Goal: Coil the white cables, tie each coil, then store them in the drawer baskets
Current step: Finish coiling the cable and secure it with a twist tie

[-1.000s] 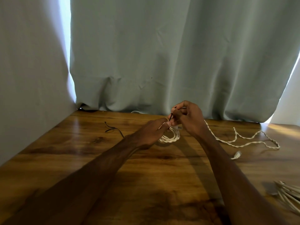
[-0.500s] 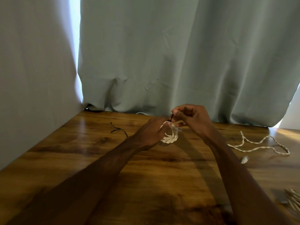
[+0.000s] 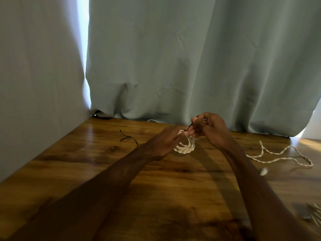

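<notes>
Your left hand [image 3: 165,141] grips a small coil [image 3: 185,147] of white twisted cable over the far side of the glossy wood-grain table [image 3: 86,162]. Your right hand [image 3: 212,129] pinches a thin black tie [image 3: 190,126] at the coil's top. A second twisted white cable [image 3: 278,157] lies loose to the right, and a spare black tie [image 3: 127,137] lies to the left.

Wooden table [image 3: 86,162]: brown, dark-grained, glossy, pale sheen over the far left part. Along the table's far edge, grey-green curtain [image 3: 191,58] in soft folds, hem bunched on the tabletop. At the table's left edge, pale grey upright surface [image 3: 34,84]; wall or cloth not determinable. Above the table's far left corner, narrow vertical strip of daylight [image 3: 83,49] between the two. Beyond the far right corner, second bright opening [image 3: 313,124], with a sunlit patch [image 3: 306,142] on the wood beside it.
</notes>
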`<state>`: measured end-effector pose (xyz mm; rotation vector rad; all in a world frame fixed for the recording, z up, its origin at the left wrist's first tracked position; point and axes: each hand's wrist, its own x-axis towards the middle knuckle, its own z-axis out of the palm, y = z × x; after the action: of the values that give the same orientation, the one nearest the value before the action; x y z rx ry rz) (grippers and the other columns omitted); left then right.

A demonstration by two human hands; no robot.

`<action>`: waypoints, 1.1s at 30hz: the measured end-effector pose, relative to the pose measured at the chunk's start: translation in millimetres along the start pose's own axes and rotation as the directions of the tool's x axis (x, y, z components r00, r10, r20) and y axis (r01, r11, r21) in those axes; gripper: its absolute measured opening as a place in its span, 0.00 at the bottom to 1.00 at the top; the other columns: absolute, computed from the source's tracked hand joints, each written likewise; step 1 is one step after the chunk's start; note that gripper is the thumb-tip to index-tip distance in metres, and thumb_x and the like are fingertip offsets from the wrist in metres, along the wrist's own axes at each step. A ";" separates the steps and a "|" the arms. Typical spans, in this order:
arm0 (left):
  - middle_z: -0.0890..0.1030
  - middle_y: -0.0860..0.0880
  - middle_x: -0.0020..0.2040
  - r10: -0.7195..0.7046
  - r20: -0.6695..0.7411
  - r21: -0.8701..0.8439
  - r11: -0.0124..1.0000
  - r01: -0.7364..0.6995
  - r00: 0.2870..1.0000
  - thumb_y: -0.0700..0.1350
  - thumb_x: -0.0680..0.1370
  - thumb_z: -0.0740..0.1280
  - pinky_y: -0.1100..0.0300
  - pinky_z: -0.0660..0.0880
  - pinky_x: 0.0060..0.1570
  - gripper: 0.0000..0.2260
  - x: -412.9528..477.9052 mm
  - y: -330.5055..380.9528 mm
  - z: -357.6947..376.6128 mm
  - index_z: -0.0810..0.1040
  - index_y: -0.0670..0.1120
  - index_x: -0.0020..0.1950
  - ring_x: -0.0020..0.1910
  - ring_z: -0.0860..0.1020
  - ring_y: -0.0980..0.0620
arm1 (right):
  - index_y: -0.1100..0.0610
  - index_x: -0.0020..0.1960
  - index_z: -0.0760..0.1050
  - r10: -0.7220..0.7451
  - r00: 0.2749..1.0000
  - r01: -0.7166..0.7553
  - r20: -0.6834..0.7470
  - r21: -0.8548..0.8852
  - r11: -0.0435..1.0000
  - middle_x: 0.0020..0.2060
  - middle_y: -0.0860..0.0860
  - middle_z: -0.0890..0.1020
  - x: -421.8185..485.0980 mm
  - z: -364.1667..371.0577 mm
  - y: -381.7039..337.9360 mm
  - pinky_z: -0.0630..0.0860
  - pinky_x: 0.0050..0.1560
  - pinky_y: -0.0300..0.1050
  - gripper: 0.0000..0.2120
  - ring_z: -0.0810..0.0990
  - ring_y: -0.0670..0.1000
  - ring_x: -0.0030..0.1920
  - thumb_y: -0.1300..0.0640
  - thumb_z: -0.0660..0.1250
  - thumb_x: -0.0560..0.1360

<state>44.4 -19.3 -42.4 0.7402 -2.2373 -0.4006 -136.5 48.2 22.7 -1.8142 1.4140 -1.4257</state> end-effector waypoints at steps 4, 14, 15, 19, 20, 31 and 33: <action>0.78 0.56 0.48 0.010 -0.047 0.040 0.999 -0.008 0.999 0.59 0.86 0.54 0.48 0.77 0.49 0.13 2.5 -8.2 1.7 0.74 0.54 0.55 0.48 0.77 0.56 | 0.65 0.53 0.77 -0.018 1.000 0.018 -0.002 -0.008 1.000 0.40 0.59 0.88 0.2 0.6 -0.8 0.85 0.40 0.51 0.07 0.88 0.59 0.41 0.61 0.63 0.84; 0.73 0.59 0.47 0.035 -0.053 0.084 0.996 -0.030 0.998 0.58 0.86 0.54 0.58 0.69 0.48 0.07 2.4 -12.3 1.2 0.68 0.60 0.54 0.47 0.71 0.59 | 0.64 0.53 0.80 -0.047 0.999 0.047 -0.011 -0.039 0.998 0.39 0.56 0.88 -1.5 3.4 -4.4 0.82 0.33 0.41 0.07 0.88 0.53 0.38 0.61 0.66 0.82; 0.73 0.59 0.47 0.031 -0.041 0.067 0.997 -0.028 0.999 0.59 0.86 0.54 0.58 0.69 0.48 0.07 2.0 -9.2 0.2 0.67 0.60 0.53 0.46 0.72 0.59 | 0.63 0.53 0.80 -0.048 0.999 0.047 -0.024 -0.041 0.998 0.39 0.55 0.88 -1.1 2.6 -3.4 0.82 0.33 0.42 0.07 0.88 0.54 0.39 0.60 0.66 0.82; 0.73 0.61 0.44 0.036 -0.026 0.029 0.999 -0.036 0.999 0.61 0.85 0.53 0.60 0.68 0.44 0.10 -0.3 1.7 -3.2 0.68 0.62 0.48 0.44 0.72 0.61 | 0.62 0.53 0.80 -0.052 0.998 0.049 -0.047 -0.058 0.997 0.38 0.54 0.88 0.0 -0.1 -0.5 0.83 0.35 0.44 0.07 0.88 0.54 0.38 0.60 0.65 0.83; 0.73 0.61 0.45 0.034 -0.029 0.040 0.999 -0.033 0.999 0.61 0.85 0.53 0.59 0.68 0.45 0.09 -0.3 1.1 -2.7 0.68 0.62 0.49 0.45 0.72 0.62 | 0.62 0.52 0.80 -0.047 0.998 0.044 -0.038 -0.056 0.997 0.38 0.55 0.88 -0.4 0.2 -0.7 0.83 0.35 0.44 0.07 0.88 0.54 0.38 0.60 0.65 0.83; 0.74 0.56 0.47 0.039 -0.040 0.157 0.987 -0.032 0.998 0.55 0.86 0.53 0.57 0.69 0.48 0.08 1.0 -8.2 -0.2 0.70 0.56 0.53 0.46 0.72 0.58 | 0.62 0.53 0.83 -0.045 0.998 0.047 0.043 -0.033 0.998 0.42 0.57 0.87 -3.6 -1.5 -7.1 0.82 0.33 0.43 0.07 0.87 0.52 0.40 0.59 0.70 0.79; 0.75 0.56 0.49 0.032 -0.035 0.165 0.986 -0.026 0.999 0.55 0.86 0.54 0.55 0.72 0.51 0.08 0.3 -11.6 -0.5 0.70 0.56 0.54 0.48 0.73 0.56 | 0.60 0.52 0.84 -0.041 0.997 0.045 0.070 -0.056 0.997 0.41 0.56 0.87 -5.4 -3.5 -8.4 0.83 0.34 0.44 0.08 0.83 0.51 0.38 0.56 0.71 0.79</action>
<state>49.1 -28.6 -47.5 0.7925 -2.2626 -0.1874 -135.6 57.2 28.4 -1.9212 1.4030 -1.3427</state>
